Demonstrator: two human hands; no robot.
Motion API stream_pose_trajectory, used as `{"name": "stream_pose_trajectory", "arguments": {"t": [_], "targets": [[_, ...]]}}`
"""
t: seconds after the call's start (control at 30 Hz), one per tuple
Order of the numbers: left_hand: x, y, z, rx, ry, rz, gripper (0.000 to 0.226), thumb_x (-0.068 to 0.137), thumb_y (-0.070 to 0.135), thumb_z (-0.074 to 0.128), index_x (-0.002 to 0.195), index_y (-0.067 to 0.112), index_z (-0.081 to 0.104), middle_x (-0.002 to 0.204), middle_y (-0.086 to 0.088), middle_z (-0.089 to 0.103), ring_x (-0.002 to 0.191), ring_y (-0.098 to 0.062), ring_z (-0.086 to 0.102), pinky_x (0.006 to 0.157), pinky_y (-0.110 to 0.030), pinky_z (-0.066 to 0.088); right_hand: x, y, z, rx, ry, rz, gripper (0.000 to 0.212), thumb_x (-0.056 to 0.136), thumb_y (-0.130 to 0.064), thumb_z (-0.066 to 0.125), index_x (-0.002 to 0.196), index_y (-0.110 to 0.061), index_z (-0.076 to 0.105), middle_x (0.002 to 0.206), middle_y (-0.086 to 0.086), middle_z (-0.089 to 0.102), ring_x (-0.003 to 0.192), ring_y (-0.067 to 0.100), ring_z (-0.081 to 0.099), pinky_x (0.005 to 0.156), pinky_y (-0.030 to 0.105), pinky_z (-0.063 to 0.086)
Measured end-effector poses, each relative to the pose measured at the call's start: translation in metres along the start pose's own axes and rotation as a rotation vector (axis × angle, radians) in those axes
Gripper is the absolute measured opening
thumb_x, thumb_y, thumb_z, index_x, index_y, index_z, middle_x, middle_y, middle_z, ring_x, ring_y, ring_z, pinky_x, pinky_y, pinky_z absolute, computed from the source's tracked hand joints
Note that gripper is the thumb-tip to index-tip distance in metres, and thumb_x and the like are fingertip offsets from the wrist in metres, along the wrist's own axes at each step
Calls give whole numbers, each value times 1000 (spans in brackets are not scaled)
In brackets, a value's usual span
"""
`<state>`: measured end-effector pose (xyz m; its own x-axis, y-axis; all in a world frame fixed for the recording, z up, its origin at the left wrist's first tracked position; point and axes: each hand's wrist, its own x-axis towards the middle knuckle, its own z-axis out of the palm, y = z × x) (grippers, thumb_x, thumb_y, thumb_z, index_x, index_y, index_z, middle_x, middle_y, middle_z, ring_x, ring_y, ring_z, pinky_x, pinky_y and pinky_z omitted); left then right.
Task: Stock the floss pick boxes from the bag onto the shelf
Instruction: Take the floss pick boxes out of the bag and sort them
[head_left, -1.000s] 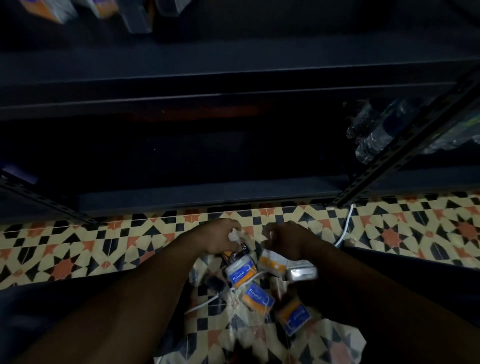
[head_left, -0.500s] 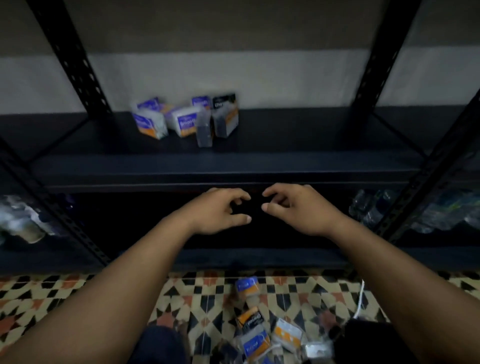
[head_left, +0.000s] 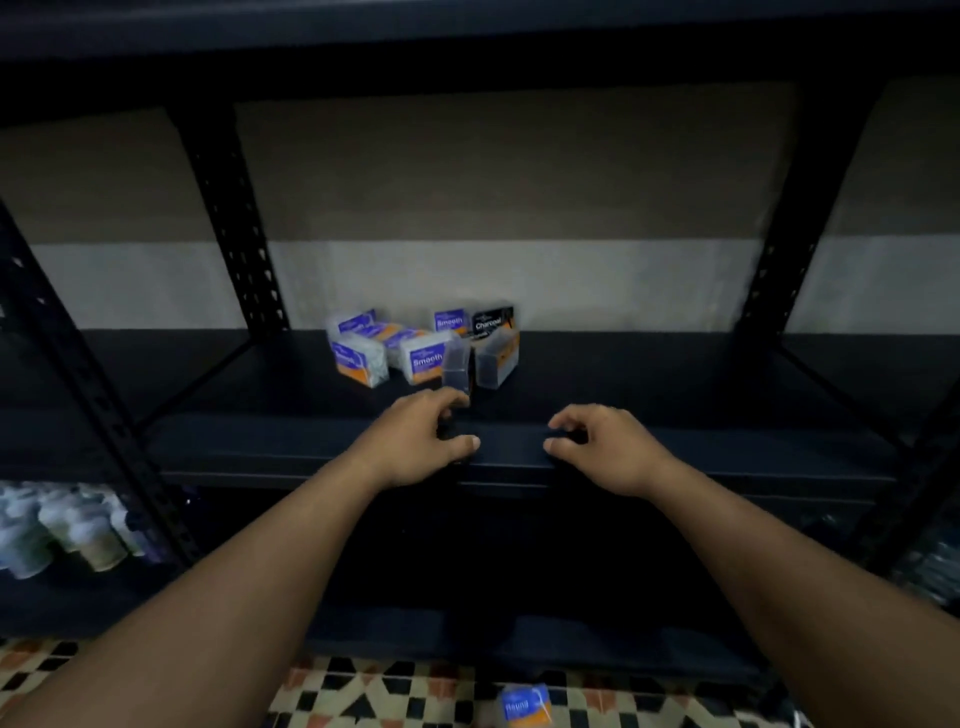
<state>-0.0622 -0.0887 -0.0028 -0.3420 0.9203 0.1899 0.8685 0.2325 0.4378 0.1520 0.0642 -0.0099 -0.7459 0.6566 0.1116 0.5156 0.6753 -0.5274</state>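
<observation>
— Hands first, pls; where are they, and what's in them?
— Both reach fwd, palms down, at the front edge of the shelf (head_left: 727, 384); left hand (head_left: 415, 441) has its fingers curled, thumb pointing right; right hand (head_left: 605, 449) mirrors it, thumb pointing left; a gap lies betw. the two thumbs. Whether they grip sth dark in that gap, can't tell; too dim.
— OK; biggest things round them?
— Black metal rack (head_left: 234, 208) w/ holed uprights fills the view; two-tone wall (head_left: 519, 208) behind it, brownish above, pale below; patterned tile floor (head_left: 374, 691) runs along the bottom edge.
— Lower shelf (head_left: 104, 597)?
— Pale jars or bottles (head_left: 62, 535) at far left, blurred; sth clear at far right, too dark to name.
— And the floss pick boxes (head_left: 384, 332)?
— Several sit in a tight cluster mid-shelf, toward the back, just beyond the left fingertips; blue-and-orange ones on the left, incl. a Smooth box (head_left: 427, 357) at the front; a black Charcoal box (head_left: 493, 323) at back right; a clear-fronted box (head_left: 457, 366) stands upright at the cluster's near side, right above the left hand's fingers; v. close, contact unclear.
— Any off the shelf?
— One; a blue-and-orange Round box (head_left: 524, 704) lies on the floor, bottom centre, betw. the forearms and well apart from the cluster.
</observation>
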Motion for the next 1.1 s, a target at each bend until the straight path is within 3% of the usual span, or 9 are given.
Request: {"name": "stream_pose_trajectory", "arguments": {"t": [0.13,0.2,0.33,0.43,0.63,0.7,0.8,0.93,1.1], "targets": [[13,-14,7,-47,134,-120,81,75,61,70,142,32,34,139,-5,47,122,-25,53,101,-42,49,21,-1,15,-57,7,5,44,87,-51,61,127,-32,58,127,0,58,121,21,50,104,39,40],[20,-17,11,-27,198,-198,99,70,69,70,148,33,22,153,-8,31,135,-31,43,106,-45,45,32,-1,22,-97,30,9,51,87,-53,59,134,-33,51,135,0,53,127,22,45,106,41,37],[37,-21,17,6,300,-229,118,59,82,68,150,41,3,161,5,3,147,-32,20,107,-53,43,58,1,28,-103,49,14,66,84,-59,59,142,-35,41,147,1,40,133,24,40,109,39,36],[53,-28,22,36,350,-210,118,59,84,66,151,42,5,161,7,-1,147,-29,12,109,-52,39,80,7,31,-35,38,28,74,80,-63,61,144,-40,32,154,-1,26,140,24,32,114,40,31],[87,-45,28,230,329,-186,101,65,88,49,148,37,22,159,-5,14,145,-33,12,114,-54,25,122,12,33,73,83,-47,91,67,-63,70,141,-57,16,162,-8,0,149,24,10,116,44,28],[94,-52,30,234,339,-166,88,70,78,51,144,36,31,155,-6,23,143,-34,15,114,-51,26,138,9,30,95,101,-134,89,67,-61,72,138,-59,17,161,-7,5,149,24,12,115,45,29],[100,-61,29,186,385,-124,78,70,65,54,140,32,43,146,-8,34,138,-33,23,112,-48,30,164,3,25,105,80,-197,99,67,-58,78,146,-50,20,160,-6,11,147,20,19,111,35,30],[106,-72,27,113,416,-72,79,70,59,57,140,25,46,138,-9,38,130,-29,28,109,-42,34,196,-3,18,100,10,-285,105,58,-54,87,146,-40,33,141,-8,41,125,8,45,95,25,39],[112,-77,28,41,367,-71,85,67,59,51,144,23,43,147,-10,32,134,-31,29,113,-41,32,217,1,26,161,-19,-262,86,41,-65,86,119,-40,61,114,-16,65,98,1,63,85,22,52]]}}
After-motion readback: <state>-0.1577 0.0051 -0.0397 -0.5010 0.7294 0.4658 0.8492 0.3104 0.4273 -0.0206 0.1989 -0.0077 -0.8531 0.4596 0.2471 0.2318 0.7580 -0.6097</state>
